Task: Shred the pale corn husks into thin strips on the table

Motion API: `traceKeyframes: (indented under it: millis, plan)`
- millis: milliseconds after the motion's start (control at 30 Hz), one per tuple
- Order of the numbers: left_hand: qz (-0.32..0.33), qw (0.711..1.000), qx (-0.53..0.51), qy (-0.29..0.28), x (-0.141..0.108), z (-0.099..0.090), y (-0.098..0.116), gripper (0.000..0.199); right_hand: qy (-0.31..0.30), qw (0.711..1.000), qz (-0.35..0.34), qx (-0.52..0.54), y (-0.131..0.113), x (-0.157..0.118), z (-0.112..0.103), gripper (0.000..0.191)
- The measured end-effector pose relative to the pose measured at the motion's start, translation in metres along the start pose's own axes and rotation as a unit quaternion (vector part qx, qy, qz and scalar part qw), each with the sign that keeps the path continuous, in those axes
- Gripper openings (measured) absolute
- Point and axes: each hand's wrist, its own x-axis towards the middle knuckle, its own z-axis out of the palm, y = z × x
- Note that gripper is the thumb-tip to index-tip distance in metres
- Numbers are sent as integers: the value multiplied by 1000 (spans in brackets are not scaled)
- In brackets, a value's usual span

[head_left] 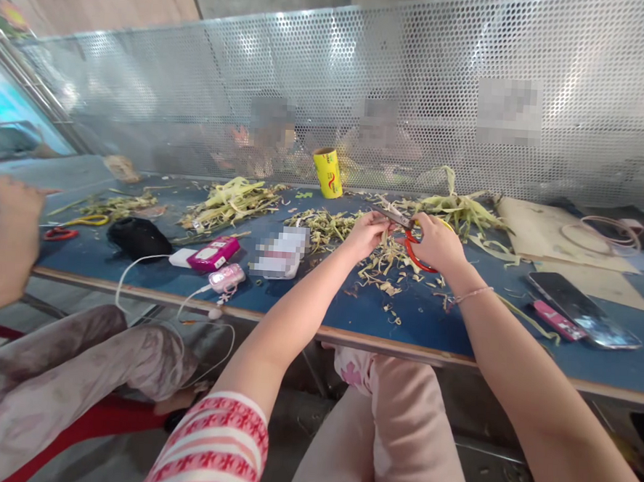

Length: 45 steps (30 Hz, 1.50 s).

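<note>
Within the right hand [440,242], scissors [400,219] point left and slightly away.

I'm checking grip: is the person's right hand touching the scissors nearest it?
Touching. The head view shows the right hand closed around the handle end of the scissors.

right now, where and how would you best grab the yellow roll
Probably around the middle of the yellow roll, coming from the near side: it stands upright, its round wall faces the wearer, and the perforated metal screen rises behind it.
</note>
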Motion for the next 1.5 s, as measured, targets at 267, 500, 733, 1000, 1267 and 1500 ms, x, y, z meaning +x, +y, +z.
traceKeyframes:
  millis: [267, 500, 733, 1000, 1267, 1500]
  plan:
    - [2, 1000, 4, 9, 1, 0, -1, 18, 4, 1000, -1, 13, 0, 0, 0, 55]
    - [7, 1000, 2, 6, 2, -1, -2, 20, -5, 1000, 3, 4, -1, 1, 0, 54]
    - [9, 1000, 7, 11, 2, 0, -2, 20, -13, 1000, 9, 0, -5, 0, -2, 52]
    - [3, 1000, 0, 17, 1, 0, -1, 21, -5, 1000, 9, -10, -5, 0, -3, 52]
    - [5, 1000, -2, 26, 3, -1, 0, 20, 6, 1000, 16, -15, -3, 0, -3, 54]
    - [11, 999, 0, 38, 5, -3, -2, 21, -4, 1000, 17, -25, -3, 1, -5, 55]
